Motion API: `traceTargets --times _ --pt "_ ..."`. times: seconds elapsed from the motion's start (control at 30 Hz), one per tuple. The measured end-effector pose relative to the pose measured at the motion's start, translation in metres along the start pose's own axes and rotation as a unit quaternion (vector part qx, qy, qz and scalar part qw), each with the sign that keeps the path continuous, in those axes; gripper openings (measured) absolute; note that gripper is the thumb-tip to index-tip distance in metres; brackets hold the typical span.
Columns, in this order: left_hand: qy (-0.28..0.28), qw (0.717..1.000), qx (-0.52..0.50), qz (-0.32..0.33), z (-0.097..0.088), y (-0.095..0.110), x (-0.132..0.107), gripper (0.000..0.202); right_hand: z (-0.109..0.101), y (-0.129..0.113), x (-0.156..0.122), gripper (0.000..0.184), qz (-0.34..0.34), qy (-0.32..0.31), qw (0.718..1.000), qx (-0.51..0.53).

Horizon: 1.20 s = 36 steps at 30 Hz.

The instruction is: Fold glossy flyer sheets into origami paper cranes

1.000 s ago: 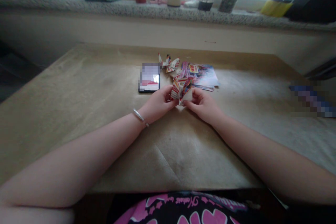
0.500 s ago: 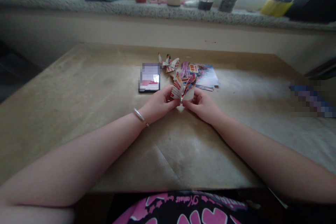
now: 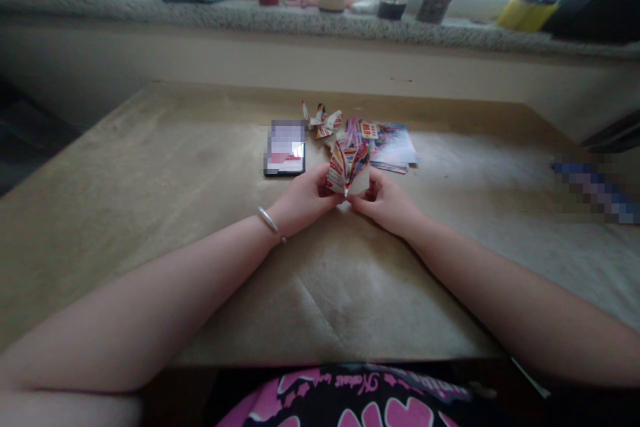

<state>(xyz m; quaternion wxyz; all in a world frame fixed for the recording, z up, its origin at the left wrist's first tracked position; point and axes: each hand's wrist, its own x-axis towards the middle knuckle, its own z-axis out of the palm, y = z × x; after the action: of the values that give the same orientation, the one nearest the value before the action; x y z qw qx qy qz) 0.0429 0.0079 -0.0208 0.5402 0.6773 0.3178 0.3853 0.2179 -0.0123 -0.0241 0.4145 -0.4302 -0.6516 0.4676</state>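
Between my two hands is a folded paper piece [image 3: 349,170], printed in red, white and other colours, its flaps standing up in a V. My left hand [image 3: 316,190] pinches its left lower edge, thumb toward me. On the opposite side my right hand [image 3: 383,195] grips the lower edge, with the thumbs close together at the bottom point. Both hands' other fingertips are partly hidden behind the paper. Just beyond lies a finished-looking origami figure [image 3: 323,121] of similar printed paper with pointed tips. A silver bangle [image 3: 269,219] circles my left wrist.
A phone [image 3: 285,149], its screen blurred out, lies left of the hands on the tabletop [image 3: 150,200]. Printed paper sheets [image 3: 395,143] are stacked behind the right hand. A pixelated bluish thing [image 3: 597,193] is at the right. Bottles and other items line the windowsill [image 3: 290,19].
The upright flaps of the folded paper have drawn closer together and the piece looks narrower. Both hands keep their hold, with only slight movement.
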Motion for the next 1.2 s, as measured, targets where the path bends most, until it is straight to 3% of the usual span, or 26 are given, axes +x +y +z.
traceTargets --times 0.37,0.57,0.7,0.97,1.2 --pt "-0.006 0.995 0.098 0.019 -0.0020 0.0050 -0.0034 0.020 -0.0013 0.0003 -0.0018 0.029 0.012 -0.015 0.999 -0.028" --pt "-0.021 0.987 0.157 0.038 -0.0026 0.0038 -0.0031 0.019 -0.0003 -0.0032 -0.0025 0.025 -0.005 0.007 0.998 0.057" --pt "-0.006 0.982 0.180 0.052 -0.0035 0.0065 -0.0042 0.015 -0.0014 -0.0022 -0.0017 0.031 -0.008 0.012 0.997 0.072" --pt "0.047 0.997 0.024 0.051 -0.0056 0.0021 -0.0017 0.025 0.0000 -0.0021 -0.0009 0.030 -0.040 -0.002 0.997 0.060" --pt "0.065 0.997 -0.017 0.036 -0.0066 0.0036 0.0011 0.033 0.0057 -0.0090 0.0065 0.036 -0.002 0.073 0.993 0.092"
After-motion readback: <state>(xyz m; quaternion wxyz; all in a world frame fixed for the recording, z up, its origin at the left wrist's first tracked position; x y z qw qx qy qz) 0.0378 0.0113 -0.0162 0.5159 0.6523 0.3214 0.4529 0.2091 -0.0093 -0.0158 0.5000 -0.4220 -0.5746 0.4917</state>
